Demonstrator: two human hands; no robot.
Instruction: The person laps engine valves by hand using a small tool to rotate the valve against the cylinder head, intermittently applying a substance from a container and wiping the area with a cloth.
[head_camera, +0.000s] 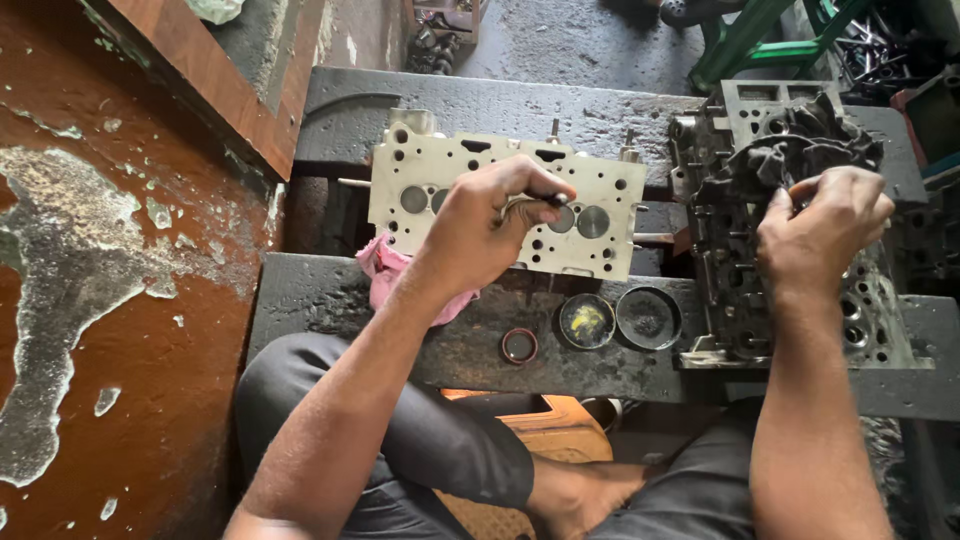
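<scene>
A: Tins first: what do you make out on the counter (420, 345)?

B: I see two round tins side by side, the left tin (586, 321) smeared with yellow paste, the right tin (648, 317) holding grey grit. A small red ring (519, 345) lies just left of them.

A: And the hands?

B: My left hand (480, 225) is closed on a thin metal tool (530, 203), over the pale cylinder head (500, 200) beyond the tins. My right hand (822, 235) pinches a dark rag (790, 155) on the dark engine casting (780, 290), well apart from the pale head
</scene>
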